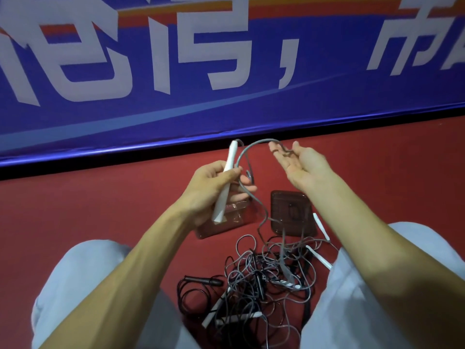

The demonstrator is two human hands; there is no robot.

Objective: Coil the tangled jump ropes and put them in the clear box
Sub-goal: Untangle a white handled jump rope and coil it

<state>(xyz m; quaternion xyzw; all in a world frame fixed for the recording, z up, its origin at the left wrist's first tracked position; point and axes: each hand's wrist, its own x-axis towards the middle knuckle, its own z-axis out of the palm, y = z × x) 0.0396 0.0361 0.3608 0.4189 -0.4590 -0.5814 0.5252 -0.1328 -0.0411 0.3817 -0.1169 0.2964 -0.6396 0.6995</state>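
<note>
Banner [176, 102]: blue with large white characters and an orange-red stripe; covers the wall behind the floor.
Floor [75, 202]: red; the person sits on it with legs spread, in pale trousers [83, 273].
Rope tangle [266, 278]: grey and black jump ropes in one knotted heap on the floor between the knees. Several white handles and a black handle [203, 280] lie in it.
Clear box [234, 220]: on the floor beyond the tangle, partly hidden behind the left hand.
Clear plastic piece [293, 212]: just right of the box; lid or container cannot be determined.
Left hand [214, 182]: raised, fingers wrapped round a white handle [232, 154].
Right hand [299, 162]: raised apart from the left, palm up, fingers relaxed.
Grey rope [249, 149]: arcs from the handle top across the right fingers; another strand drops to the tangle.
</note>
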